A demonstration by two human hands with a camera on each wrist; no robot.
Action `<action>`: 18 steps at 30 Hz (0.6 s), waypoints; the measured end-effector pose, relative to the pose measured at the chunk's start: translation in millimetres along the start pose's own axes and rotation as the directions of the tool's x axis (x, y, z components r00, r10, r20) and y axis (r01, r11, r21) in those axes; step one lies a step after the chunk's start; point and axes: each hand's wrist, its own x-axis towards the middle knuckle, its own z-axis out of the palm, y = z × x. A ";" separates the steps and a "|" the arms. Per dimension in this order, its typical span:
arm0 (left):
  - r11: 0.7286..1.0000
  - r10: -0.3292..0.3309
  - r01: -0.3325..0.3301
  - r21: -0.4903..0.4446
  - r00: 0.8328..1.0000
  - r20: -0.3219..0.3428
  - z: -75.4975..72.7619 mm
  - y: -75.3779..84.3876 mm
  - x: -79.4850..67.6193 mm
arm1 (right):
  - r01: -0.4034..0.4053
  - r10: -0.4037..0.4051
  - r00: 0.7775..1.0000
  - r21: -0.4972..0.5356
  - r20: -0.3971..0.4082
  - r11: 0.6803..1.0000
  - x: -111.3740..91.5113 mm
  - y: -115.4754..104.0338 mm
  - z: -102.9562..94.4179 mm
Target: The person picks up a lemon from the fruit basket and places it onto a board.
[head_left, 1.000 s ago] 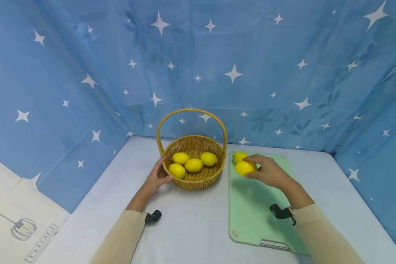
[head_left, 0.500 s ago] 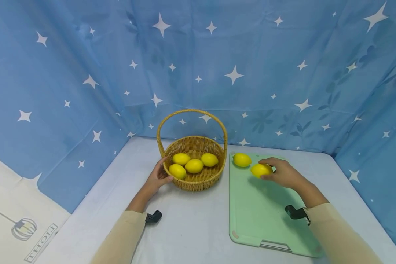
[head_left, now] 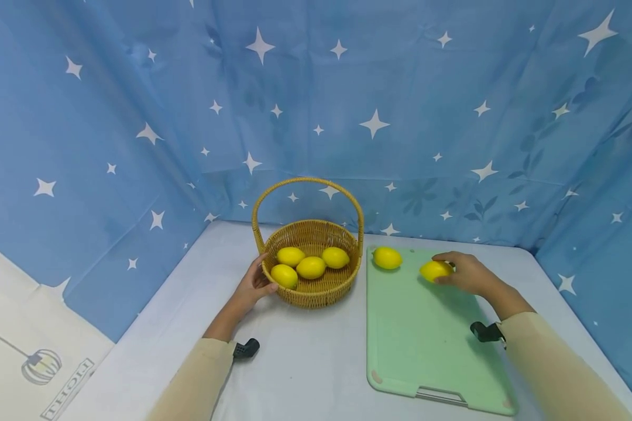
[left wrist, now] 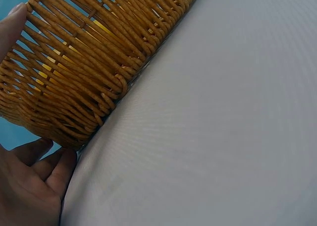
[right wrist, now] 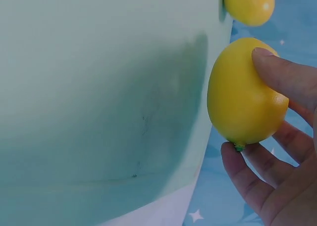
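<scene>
My right hand (head_left: 471, 276) pinches a yellow lemon (head_left: 435, 271) between thumb and fingers, close over the far part of the green cutting board (head_left: 426, 339). In the right wrist view this lemon (right wrist: 242, 97) shows a small green stem end near a fingertip. A second lemon (head_left: 387, 258) lies at the board's far left corner. My left hand (head_left: 251, 286) holds the left side of a round wicker basket (head_left: 316, 299), thumb at the near rim. In the left wrist view, its fingertips touch the basket's lower edge. Several lemons (head_left: 311, 268) lie inside the basket.
The basket's tall arched handle (head_left: 308, 179) rises over its bowl. A white cloth-covered table (head_left: 300, 362) carries both basket and board. A blue star-print curtain (head_left: 316, 88) hangs behind and at the sides. The board has a metal handle (head_left: 442, 397) at its near edge.
My right hand has carried its lemon rightward over the board, away from the other lemon, and lower toward the surface. The left hand stays at the basket.
</scene>
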 end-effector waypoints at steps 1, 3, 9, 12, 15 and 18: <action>1.000 0.000 0.000 -0.001 1.000 0.000 -0.1 0.2 -0.1 | -0.003 0.003 1.000 0.000 0.002 1.000 1.7 1.8 -0.4; 1.000 -0.004 0.004 -0.004 1.000 0.000 -0.4 0.7 -0.5 | -0.010 0.010 1.000 0.003 0.006 1.000 5.2 4.9 -0.7; 1.000 -0.002 0.003 -0.010 1.000 0.006 -1.4 -0.2 -0.4 | -0.019 0.019 1.000 0.008 0.018 1.000 16.3 15.0 0.7; 1.000 -0.015 0.016 -0.019 1.000 0.014 -0.5 7.8 -2.6 | -0.031 0.031 0.999 0.004 0.025 1.000 21.4 18.5 0.9; 0.999 -0.031 0.032 -0.032 0.999 0.031 1.2 20.7 -6.1 | -0.038 0.039 0.999 -0.006 0.033 0.999 25.4 21.1 0.6; 0.999 -0.041 0.043 -0.030 0.998 0.040 2.5 29.7 -7.9 | -0.032 0.033 0.999 -0.018 0.034 0.999 29.3 22.7 -0.7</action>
